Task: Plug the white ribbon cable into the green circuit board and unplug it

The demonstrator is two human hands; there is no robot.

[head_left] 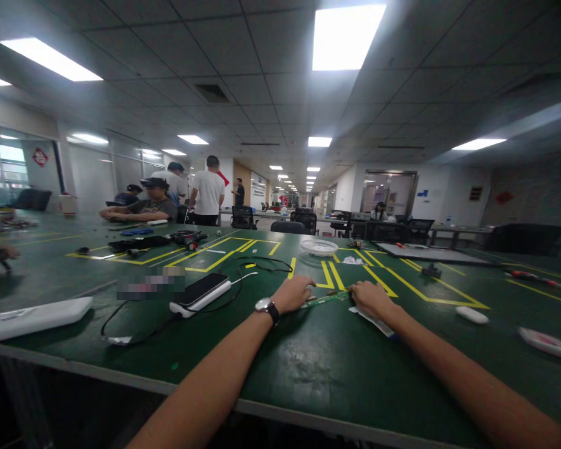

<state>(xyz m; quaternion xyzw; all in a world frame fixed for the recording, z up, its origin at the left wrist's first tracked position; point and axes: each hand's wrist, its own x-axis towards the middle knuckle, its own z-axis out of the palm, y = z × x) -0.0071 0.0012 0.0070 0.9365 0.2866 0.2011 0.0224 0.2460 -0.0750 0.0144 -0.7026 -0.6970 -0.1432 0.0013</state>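
A thin green strip (327,300), partly see-through like a ruler or a wrapper, stretches between my two hands just above the green table (303,374). My left hand (293,295), with a watch (264,305) on its wrist, has bent fingers at the strip's left end; its fingertips are partly hidden. At the other end, my right hand (370,296) is closed with its fingertips on the strip. Under the right hand and forearm lies a white packet with a blue end (378,322), partly covered.
A phone (202,290) rests on a white block with cables to my left, near a white power strip (37,318). Ahead stand a white basket (318,247) and yellow tape outlines. A white mouse-shaped object (472,315) lies right. A person (156,202) sits across the table.
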